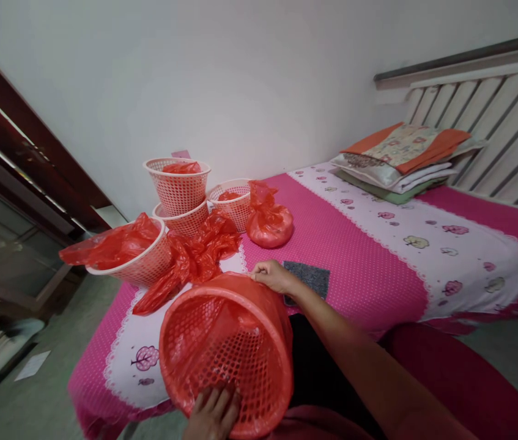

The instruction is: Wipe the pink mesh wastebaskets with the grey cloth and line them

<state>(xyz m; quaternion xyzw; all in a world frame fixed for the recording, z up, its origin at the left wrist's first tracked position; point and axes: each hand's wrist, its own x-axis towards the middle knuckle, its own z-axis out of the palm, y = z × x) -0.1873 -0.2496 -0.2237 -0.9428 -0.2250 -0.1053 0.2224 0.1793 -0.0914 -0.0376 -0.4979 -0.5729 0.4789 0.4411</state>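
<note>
A plastic mesh basket (259, 360) is tipped toward me at the table's front edge, with a thin red plastic bag (231, 311) lining it and folded over its rim. My left hand (215, 412) grips the lower rim, its fingers curled over into the basket. At the upper right of the rim, my right hand (271, 275) is closed in a pinch on the bag's edge. Crumpled red bags (203, 244) lie just behind the basket. Beside my right wrist is a dark grey cloth square (311, 278).
Other pale pink baskets with red bags stand behind: a tilted basket (148, 263) at left, a stacked basket (178, 189) and a low basket (238, 211). A filled red bag (270, 226) sits beside them. Folded bedding (405, 159) lies far right on the pink cloth (359, 269).
</note>
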